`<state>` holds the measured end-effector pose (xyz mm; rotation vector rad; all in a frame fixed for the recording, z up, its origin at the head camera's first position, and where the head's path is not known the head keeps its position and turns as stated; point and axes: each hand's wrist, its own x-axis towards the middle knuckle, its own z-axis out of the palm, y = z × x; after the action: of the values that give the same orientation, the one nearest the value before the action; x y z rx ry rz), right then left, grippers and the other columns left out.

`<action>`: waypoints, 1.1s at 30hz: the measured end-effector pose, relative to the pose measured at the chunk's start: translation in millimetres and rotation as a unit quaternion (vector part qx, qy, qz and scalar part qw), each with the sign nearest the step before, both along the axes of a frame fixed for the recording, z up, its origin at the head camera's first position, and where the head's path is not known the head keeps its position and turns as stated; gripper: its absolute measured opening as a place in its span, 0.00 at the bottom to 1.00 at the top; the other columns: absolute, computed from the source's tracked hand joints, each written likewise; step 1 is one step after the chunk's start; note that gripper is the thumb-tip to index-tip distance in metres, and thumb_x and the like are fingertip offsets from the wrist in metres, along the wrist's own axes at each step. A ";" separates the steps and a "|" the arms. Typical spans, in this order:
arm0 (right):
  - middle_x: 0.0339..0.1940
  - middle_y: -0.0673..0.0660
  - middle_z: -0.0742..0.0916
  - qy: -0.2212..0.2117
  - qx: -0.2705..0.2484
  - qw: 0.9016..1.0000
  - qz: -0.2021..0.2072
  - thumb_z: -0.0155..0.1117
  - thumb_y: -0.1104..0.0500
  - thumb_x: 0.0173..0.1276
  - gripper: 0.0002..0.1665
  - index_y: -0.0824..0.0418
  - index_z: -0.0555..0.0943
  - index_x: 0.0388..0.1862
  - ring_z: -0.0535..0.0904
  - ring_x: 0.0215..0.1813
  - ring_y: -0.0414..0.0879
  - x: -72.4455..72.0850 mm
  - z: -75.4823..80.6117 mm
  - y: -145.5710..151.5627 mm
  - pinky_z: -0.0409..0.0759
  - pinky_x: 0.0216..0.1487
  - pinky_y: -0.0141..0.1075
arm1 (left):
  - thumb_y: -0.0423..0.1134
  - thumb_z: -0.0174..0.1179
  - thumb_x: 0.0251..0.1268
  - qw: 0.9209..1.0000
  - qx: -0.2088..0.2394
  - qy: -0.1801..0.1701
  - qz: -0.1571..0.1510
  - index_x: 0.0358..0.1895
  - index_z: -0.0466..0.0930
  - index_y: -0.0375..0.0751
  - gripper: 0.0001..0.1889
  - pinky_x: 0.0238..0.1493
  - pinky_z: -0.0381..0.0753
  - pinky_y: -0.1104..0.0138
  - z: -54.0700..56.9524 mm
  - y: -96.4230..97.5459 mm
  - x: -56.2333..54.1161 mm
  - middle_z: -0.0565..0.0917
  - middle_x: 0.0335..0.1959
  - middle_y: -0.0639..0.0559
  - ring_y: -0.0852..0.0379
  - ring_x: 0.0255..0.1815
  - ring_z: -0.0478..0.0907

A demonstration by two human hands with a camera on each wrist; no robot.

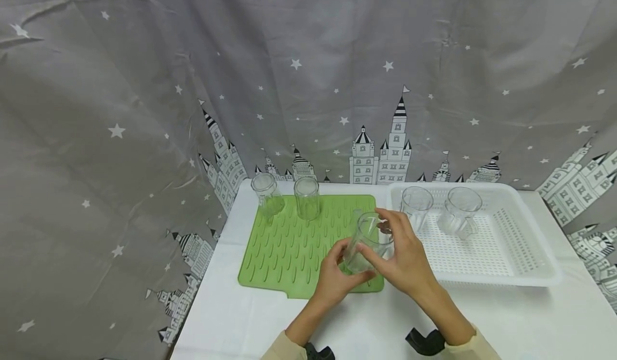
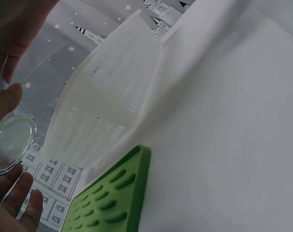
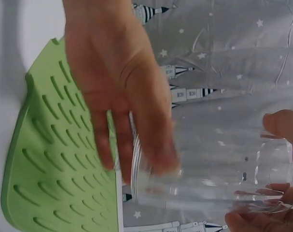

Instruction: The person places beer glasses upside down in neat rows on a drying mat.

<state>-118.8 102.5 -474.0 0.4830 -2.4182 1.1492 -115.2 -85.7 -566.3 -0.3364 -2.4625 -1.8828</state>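
Observation:
Both hands hold a clear glass mug [image 1: 361, 250] above the right part of a green ridged drying mat [image 1: 284, 247]. My left hand [image 1: 336, 277] grips it low, thumb and fingers around the base end, as the right wrist view shows with the left hand [image 3: 119, 77] beside the mug [image 3: 209, 166]. Around the rim end curl the fingers of my right hand [image 1: 404, 258]. The mug is tilted, its mouth toward the upper right in the head view. In the left wrist view, the mug's round base [image 2: 13, 142] shows between the hands.
Two glass mugs, one at the mat's back left corner [image 1: 268, 195] and another mug [image 1: 307, 199] beside it, stand on the mat. Right of the mat, a white perforated basket [image 1: 535, 279] contains a glass mug [image 1: 416, 202] and a second mug [image 1: 461, 204]. Behind hangs a grey curtain [image 1: 308, 97].

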 end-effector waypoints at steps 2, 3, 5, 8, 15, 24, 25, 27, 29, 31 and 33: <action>0.67 0.60 0.81 -0.007 -0.004 1.000 0.003 0.83 0.50 0.62 0.48 0.57 0.71 0.79 0.86 0.58 0.51 -0.7 0.0 2.9 0.88 0.53 0.52 | 0.46 0.85 0.54 1.000 0.004 -0.001 0.009 0.73 0.75 0.57 0.42 0.69 0.81 0.59 2.9 -6.3 0.2 0.84 0.67 0.56 0.55 0.67 0.82; 0.68 0.60 0.80 -0.012 -0.004 1.000 0.005 0.82 0.51 0.64 0.48 0.57 0.71 0.79 0.86 0.59 0.51 -1.1 -0.2 4.5 0.88 0.54 0.53 | 0.45 0.86 0.53 1.000 0.009 -0.002 0.012 0.73 0.75 0.56 0.42 0.69 0.81 0.60 4.7 -9.4 0.3 0.85 0.67 0.55 0.56 0.66 0.82; 0.70 0.61 0.80 -0.026 -0.005 1.000 0.009 0.79 0.51 0.67 0.46 0.56 0.70 0.80 0.85 0.61 0.53 -1.5 -0.8 9.1 0.88 0.56 0.54 | 0.43 0.87 0.51 1.000 0.019 0.001 0.017 0.72 0.75 0.55 0.43 0.70 0.81 0.63 8.0 -14.4 -0.4 0.85 0.67 0.53 0.56 0.66 0.83; 0.73 0.61 0.79 -0.052 -0.004 0.998 0.018 0.73 0.51 0.74 0.42 0.55 0.68 0.82 0.84 0.63 0.56 -1.7 -3.4 15.6 0.87 0.59 0.57 | 0.39 0.87 0.50 0.999 0.040 0.014 0.018 0.71 0.75 0.54 0.42 0.71 0.82 0.65 13.8 -20.9 -2.0 0.86 0.65 0.50 0.58 0.64 0.84; 0.75 0.64 0.78 -0.092 0.000 0.995 0.037 0.55 0.52 0.86 0.34 0.56 0.61 0.86 0.84 0.65 0.60 -2.2 -18.2 23.5 0.87 0.62 0.60 | 0.32 0.84 0.51 0.993 0.096 0.061 0.024 0.71 0.75 0.46 0.42 0.70 0.83 0.69 29.0 -28.8 -6.1 0.84 0.65 0.44 0.59 0.62 0.83; 0.78 0.62 0.74 -0.100 0.009 0.993 0.057 0.50 0.53 0.89 0.33 0.55 0.59 0.87 0.83 0.69 0.58 -0.8 -28.7 25.3 0.87 0.64 0.58 | 0.34 0.84 0.52 0.993 0.086 0.071 0.039 0.72 0.75 0.48 0.42 0.71 0.80 0.64 39.0 -31.1 -6.2 0.82 0.68 0.47 0.57 0.65 0.81; 0.78 0.62 0.74 -0.099 0.010 0.993 0.057 0.50 0.53 0.88 0.33 0.56 0.59 0.87 0.83 0.69 0.59 -0.6 -28.8 25.6 0.87 0.64 0.58 | 0.34 0.84 0.52 0.993 0.087 0.070 0.040 0.72 0.75 0.48 0.42 0.72 0.79 0.64 38.8 -31.2 -6.4 0.82 0.68 0.47 0.57 0.66 0.81; 0.77 0.63 0.75 -0.100 0.010 0.993 0.057 0.51 0.52 0.88 0.34 0.55 0.59 0.87 0.83 0.69 0.60 -0.4 -29.0 26.5 0.87 0.63 0.58 | 0.34 0.84 0.53 0.993 0.089 0.071 0.041 0.72 0.76 0.48 0.41 0.72 0.80 0.64 38.0 -31.3 -6.9 0.82 0.68 0.46 0.57 0.66 0.81; 0.76 0.64 0.75 -0.102 0.009 0.993 0.057 0.51 0.52 0.88 0.34 0.55 0.58 0.87 0.83 0.68 0.62 -0.4 -29.4 27.2 0.87 0.63 0.59 | 0.34 0.84 0.53 0.992 0.091 0.074 0.039 0.72 0.76 0.48 0.41 0.71 0.80 0.64 37.2 -31.1 -7.4 0.81 0.68 0.45 0.57 0.66 0.81; 0.77 0.64 0.75 -0.105 0.006 0.993 0.058 0.51 0.52 0.88 0.34 0.54 0.58 0.87 0.83 0.68 0.63 -0.5 -29.7 28.1 0.87 0.63 0.60 | 0.34 0.84 0.53 0.992 0.089 0.076 0.037 0.72 0.77 0.48 0.40 0.69 0.81 0.64 36.5 -30.6 -7.5 0.80 0.67 0.45 0.56 0.65 0.81; 0.77 0.64 0.74 -0.108 0.003 0.992 0.058 0.52 0.52 0.88 0.34 0.53 0.58 0.87 0.83 0.69 0.63 -0.7 -29.9 29.3 0.87 0.63 0.61 | 0.34 0.84 0.54 0.993 0.085 0.078 0.035 0.72 0.77 0.49 0.40 0.68 0.82 0.64 36.1 -29.9 -7.5 0.80 0.66 0.44 0.56 0.64 0.80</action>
<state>-119.5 131.8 -503.9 0.5311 -2.6077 1.3031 -122.8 -115.6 -530.1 -0.3712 -2.1694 -1.9396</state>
